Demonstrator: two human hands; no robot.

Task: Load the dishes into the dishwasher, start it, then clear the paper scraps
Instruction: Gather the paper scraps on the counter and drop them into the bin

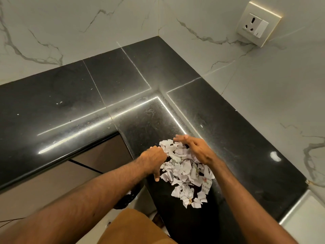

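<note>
Person stands at inner corner of L-shaped black countertop [70, 103], both forearms stretched fwd over it. Paper scraps [182, 171] sit in one loose heap on the counter, close to its front edge on the R leg of the L; torn white bits, some w/ printed text, a few strays trailing toward the person.

Left hand [154, 159] is at the heap's L side, touching it, fingers curled in toward the paper, thumb pointing down over the counter edge. Can't tell if it actually grips any scraps. Right hand [195, 148] lies over the far R side of the heap, fingers mostly straight and reaching across the top, slightly blurred, not clamped on anything. Hands are apart w/ the heap between them, cupping it from both sides.

Just below the counter edge, under the left hand, a dark crumpled thing [126, 198]; too dim to ID. Mustard-brown garment [131, 226] at bottom centre. White marble-look wall [263, 103] behind and to the R, w/ a socket plate [256, 23] high up R.
</note>
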